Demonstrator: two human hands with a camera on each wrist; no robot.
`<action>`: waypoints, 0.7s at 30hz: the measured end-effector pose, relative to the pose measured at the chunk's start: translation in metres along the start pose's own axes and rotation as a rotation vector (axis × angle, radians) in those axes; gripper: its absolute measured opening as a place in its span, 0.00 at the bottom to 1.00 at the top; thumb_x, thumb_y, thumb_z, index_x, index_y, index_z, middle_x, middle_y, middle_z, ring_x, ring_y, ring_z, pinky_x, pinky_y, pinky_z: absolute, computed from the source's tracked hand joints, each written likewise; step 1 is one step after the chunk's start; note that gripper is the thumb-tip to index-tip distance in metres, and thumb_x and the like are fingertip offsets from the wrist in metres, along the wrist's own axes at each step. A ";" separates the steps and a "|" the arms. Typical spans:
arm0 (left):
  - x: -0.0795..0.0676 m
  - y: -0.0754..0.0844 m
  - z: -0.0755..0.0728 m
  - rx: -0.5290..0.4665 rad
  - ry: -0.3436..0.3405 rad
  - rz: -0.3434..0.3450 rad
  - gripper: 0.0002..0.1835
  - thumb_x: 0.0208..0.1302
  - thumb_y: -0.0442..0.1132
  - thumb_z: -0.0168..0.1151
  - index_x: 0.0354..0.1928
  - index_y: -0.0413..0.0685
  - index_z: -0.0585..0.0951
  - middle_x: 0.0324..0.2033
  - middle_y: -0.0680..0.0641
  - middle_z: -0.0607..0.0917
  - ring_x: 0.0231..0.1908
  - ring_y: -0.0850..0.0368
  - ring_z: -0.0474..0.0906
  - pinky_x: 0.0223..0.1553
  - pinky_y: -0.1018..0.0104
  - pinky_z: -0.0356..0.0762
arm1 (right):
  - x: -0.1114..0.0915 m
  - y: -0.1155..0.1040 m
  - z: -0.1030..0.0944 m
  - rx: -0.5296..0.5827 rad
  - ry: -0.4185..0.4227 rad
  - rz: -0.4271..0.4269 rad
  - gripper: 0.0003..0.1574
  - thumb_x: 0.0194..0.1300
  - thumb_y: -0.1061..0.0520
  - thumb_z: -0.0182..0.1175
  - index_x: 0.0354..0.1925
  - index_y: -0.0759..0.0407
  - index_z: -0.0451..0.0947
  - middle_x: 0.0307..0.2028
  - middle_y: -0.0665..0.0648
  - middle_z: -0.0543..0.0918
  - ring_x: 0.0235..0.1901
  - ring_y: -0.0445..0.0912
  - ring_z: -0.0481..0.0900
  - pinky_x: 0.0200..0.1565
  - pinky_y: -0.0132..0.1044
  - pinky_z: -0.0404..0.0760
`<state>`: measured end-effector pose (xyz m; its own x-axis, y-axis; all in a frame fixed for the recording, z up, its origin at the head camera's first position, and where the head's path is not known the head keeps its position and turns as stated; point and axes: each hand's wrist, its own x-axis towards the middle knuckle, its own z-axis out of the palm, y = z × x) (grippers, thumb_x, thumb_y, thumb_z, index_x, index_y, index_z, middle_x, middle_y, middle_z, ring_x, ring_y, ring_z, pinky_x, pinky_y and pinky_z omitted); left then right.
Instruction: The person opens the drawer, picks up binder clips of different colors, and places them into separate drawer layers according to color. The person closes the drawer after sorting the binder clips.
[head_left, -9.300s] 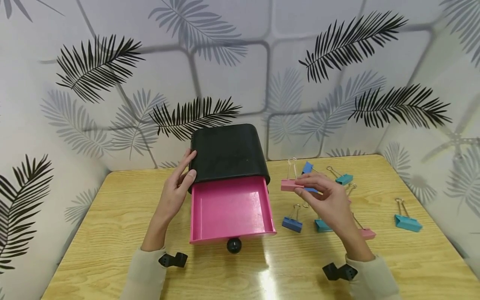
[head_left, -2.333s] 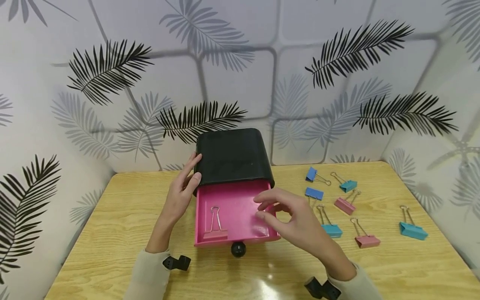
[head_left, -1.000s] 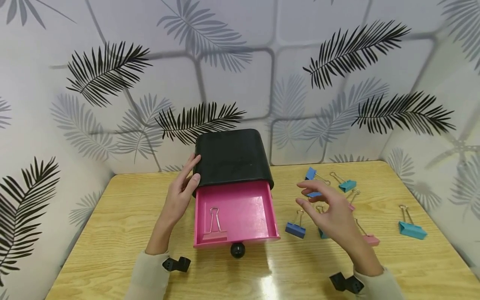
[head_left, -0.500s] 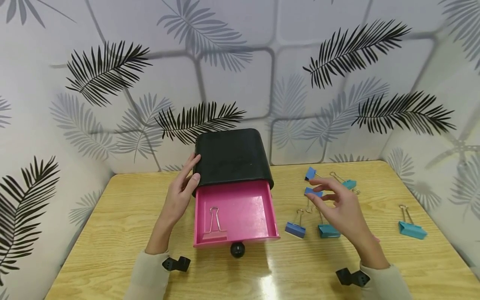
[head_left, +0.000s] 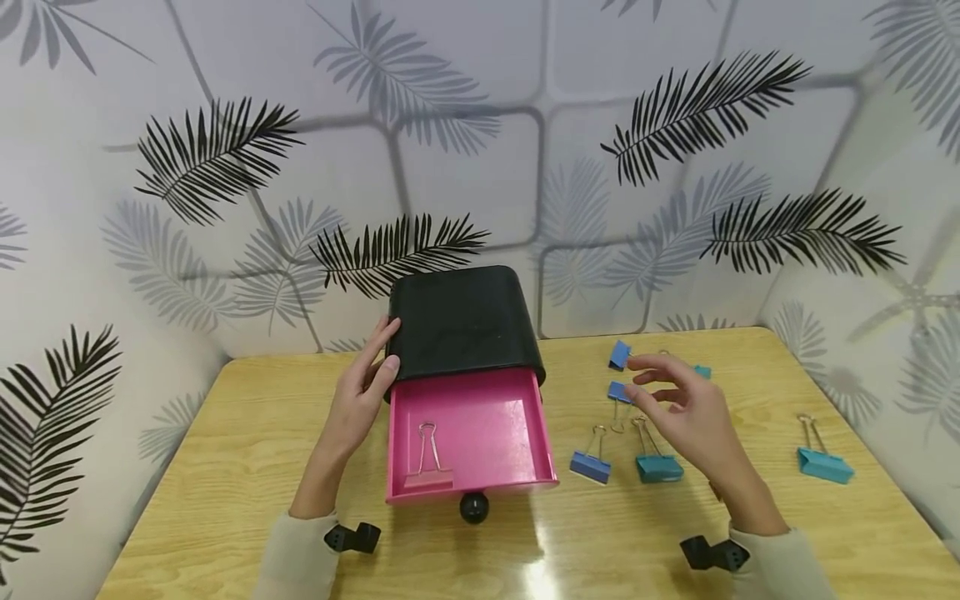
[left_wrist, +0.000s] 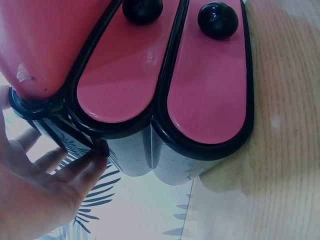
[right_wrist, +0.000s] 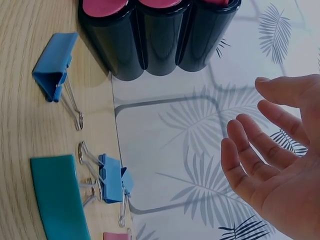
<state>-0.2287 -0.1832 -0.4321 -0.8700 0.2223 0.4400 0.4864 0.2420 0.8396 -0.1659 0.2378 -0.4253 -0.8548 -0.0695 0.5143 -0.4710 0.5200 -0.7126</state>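
My left hand [head_left: 358, 398] rests against the side of a black mini drawer cabinet [head_left: 461, 321], fingers lightly bent along its wall. Its pink top drawer [head_left: 487, 433] is pulled out, and a pink binder clip [head_left: 429, 478] lies in the drawer's front left corner. In the left wrist view, two lower pink drawers [left_wrist: 210, 95] are pushed in. My right hand [head_left: 686, 408] hovers empty above the table, thumb and fingers apart. Near its fingertips are two blue binder clips [head_left: 619, 355]; a teal binder clip [head_left: 659, 468] and a darker blue binder clip [head_left: 591, 466] lie below it.
Another teal binder clip [head_left: 825, 464] lies by itself at the right of the wooden table [head_left: 247, 467]. More clips are partly hidden behind my right hand and forearm. A leaf-patterned backdrop [head_left: 480, 183] rises behind the table.
The pink binder clip that my right hand held is now in the drawer. My right hand has come back rightward, empty, over the clips. My left hand has stayed on the cabinet.
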 end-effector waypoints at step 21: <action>0.000 0.011 0.001 0.013 0.005 -0.033 0.28 0.80 0.35 0.48 0.79 0.47 0.63 0.80 0.44 0.55 0.77 0.51 0.54 0.65 0.76 0.64 | -0.015 0.033 -0.027 -0.028 0.050 0.106 0.25 0.68 0.65 0.67 0.62 0.58 0.80 0.53 0.43 0.82 0.47 0.35 0.81 0.43 0.21 0.78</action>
<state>-0.2230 -0.1795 -0.4230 -0.8859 0.2090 0.4141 0.4587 0.2612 0.8493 -0.1625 0.2793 -0.4436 -0.8873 0.0294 0.4602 -0.3715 0.5458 -0.7510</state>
